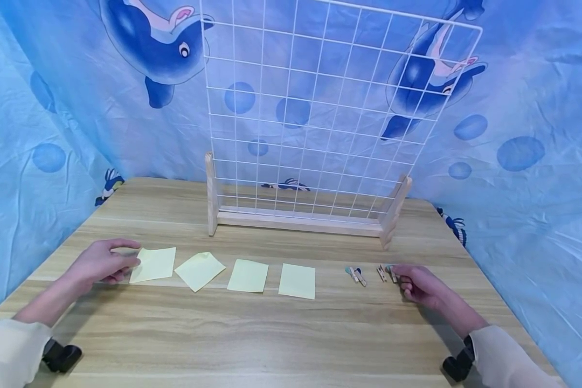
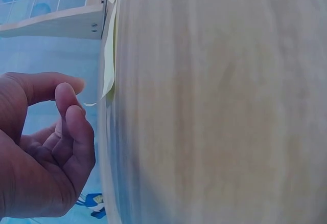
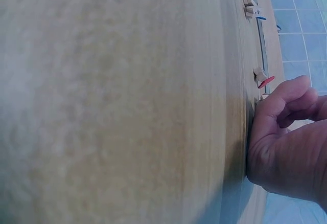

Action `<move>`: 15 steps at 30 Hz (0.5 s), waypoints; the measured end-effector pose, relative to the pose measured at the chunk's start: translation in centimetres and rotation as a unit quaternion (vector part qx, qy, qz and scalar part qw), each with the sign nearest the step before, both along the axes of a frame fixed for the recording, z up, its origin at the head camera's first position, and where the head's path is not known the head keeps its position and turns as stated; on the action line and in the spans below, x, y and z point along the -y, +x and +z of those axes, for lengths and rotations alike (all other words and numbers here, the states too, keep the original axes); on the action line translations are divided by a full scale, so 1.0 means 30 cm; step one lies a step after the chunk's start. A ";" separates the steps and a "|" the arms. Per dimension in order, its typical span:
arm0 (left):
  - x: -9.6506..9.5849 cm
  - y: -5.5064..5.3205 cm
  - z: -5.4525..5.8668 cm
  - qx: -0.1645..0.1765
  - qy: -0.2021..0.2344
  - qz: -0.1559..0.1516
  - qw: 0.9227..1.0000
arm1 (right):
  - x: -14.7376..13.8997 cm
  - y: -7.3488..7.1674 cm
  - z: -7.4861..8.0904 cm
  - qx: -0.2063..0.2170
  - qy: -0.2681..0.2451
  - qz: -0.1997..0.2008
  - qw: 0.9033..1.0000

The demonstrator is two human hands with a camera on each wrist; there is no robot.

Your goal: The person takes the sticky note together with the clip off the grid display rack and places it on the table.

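Note:
My left hand (image 1: 103, 262) is at the left edge of the leftmost pale yellow sticky note (image 1: 156, 265). Index finger and thumb are apart, and one note corner lifts toward the fingertips (image 2: 76, 112). To its right lie a tilted note (image 1: 200, 271), a third note (image 1: 248, 276) and a fourth note (image 1: 297, 281). On the right, my right hand (image 1: 421, 285) has its index fingertip at a small wooden clothespin (image 1: 394, 276); whether it pinches it is hidden. Another clothespin (image 1: 381, 273) lies just left, and a pair of clothespins (image 1: 357, 276) farther left.
A white wire grid (image 1: 315, 129) stands in a wooden base (image 1: 298, 222) behind the notes. Dolphin-printed blue cloth (image 1: 53, 124) hangs around the wooden table (image 1: 252, 339). In the right wrist view, one clothespin carries a red ornament (image 3: 266, 82).

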State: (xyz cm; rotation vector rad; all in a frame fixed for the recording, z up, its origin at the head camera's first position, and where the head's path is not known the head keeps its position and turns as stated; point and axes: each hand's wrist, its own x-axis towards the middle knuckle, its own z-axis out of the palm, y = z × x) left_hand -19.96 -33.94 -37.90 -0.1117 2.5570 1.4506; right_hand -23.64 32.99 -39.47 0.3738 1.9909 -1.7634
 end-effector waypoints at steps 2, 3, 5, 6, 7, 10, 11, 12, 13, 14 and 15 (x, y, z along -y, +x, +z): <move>-0.001 0.000 -0.001 0.000 -0.001 -0.002 1.000 | 0.000 0.001 -0.001 0.000 0.001 -0.001 1.000; -0.001 0.000 -0.003 0.001 -0.001 -0.001 1.000 | 0.000 0.001 -0.002 0.000 0.001 -0.001 1.000; -0.001 0.000 -0.005 -0.001 -0.003 -0.005 1.000 | 0.000 0.002 -0.002 -0.001 0.002 -0.001 1.000; -0.002 0.000 -0.006 -0.002 -0.006 -0.007 1.000 | 0.000 0.002 -0.003 -0.002 0.003 -0.001 1.000; -0.001 0.000 -0.006 -0.001 -0.007 -0.006 1.000 | 0.001 0.002 -0.003 -0.003 0.004 -0.002 1.000; -0.003 0.002 -0.008 -0.002 -0.011 -0.009 1.000 | 0.002 0.001 -0.003 -0.004 0.004 -0.003 1.000; -0.003 0.003 -0.006 -0.001 -0.012 -0.008 1.000 | 0.002 0.001 -0.003 -0.004 0.004 -0.003 1.000; -0.004 0.004 -0.005 0.000 -0.013 -0.007 1.000 | 0.002 0.001 -0.002 -0.004 0.003 -0.004 1.000; -0.005 0.005 -0.004 0.001 -0.013 -0.006 1.000 | 0.002 0.001 -0.002 -0.003 0.003 -0.003 1.000; -0.006 0.006 -0.002 0.001 -0.013 -0.006 1.000 | 0.003 0.001 -0.002 -0.003 0.002 -0.003 1.000; -0.007 0.007 0.000 0.002 -0.014 -0.006 1.000 | 0.003 0.001 -0.002 -0.004 0.001 -0.002 1.000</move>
